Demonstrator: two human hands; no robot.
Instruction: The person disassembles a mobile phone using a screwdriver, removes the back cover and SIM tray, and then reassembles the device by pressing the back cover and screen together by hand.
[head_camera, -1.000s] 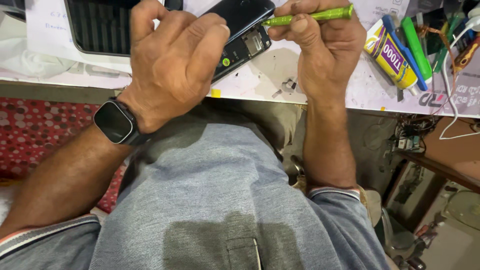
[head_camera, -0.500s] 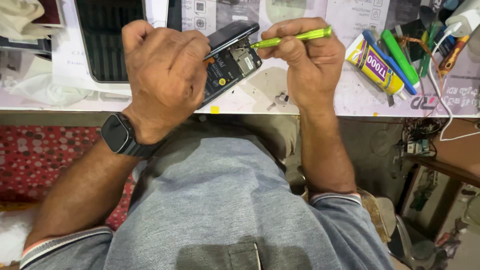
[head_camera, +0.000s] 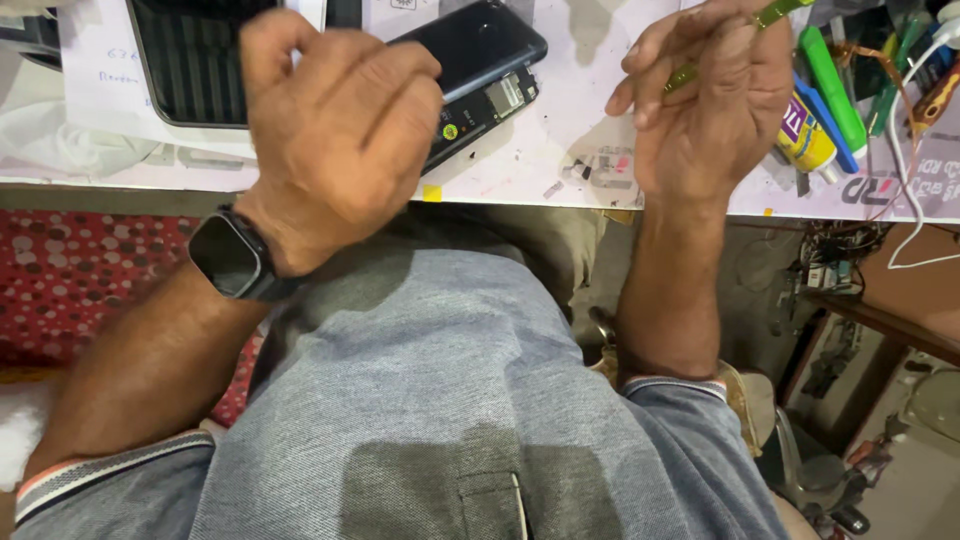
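My left hand (head_camera: 335, 130) grips a black phone (head_camera: 478, 55) with its back cover partly lifted, showing a circuit board and small parts at its lower edge. The phone is tilted over the white worktop (head_camera: 540, 140). My right hand (head_camera: 715, 100) is off to the right, apart from the phone, and holds a thin yellow-green tool (head_camera: 760, 25) that points up and right. A dark smartwatch (head_camera: 228, 258) sits on my left wrist.
A black tablet (head_camera: 190, 60) lies on papers at the back left. Green and blue tools (head_camera: 830, 85), a yellow glue tube (head_camera: 805, 135) and white cables (head_camera: 905, 150) crowd the right. Tiny loose parts (head_camera: 600, 170) lie by the table's edge. A red dotted cloth (head_camera: 80, 270) is at lower left.
My right hand has pulled the green tool away from the phone to the right. The phone stays in my left hand, and the view has shifted slightly.
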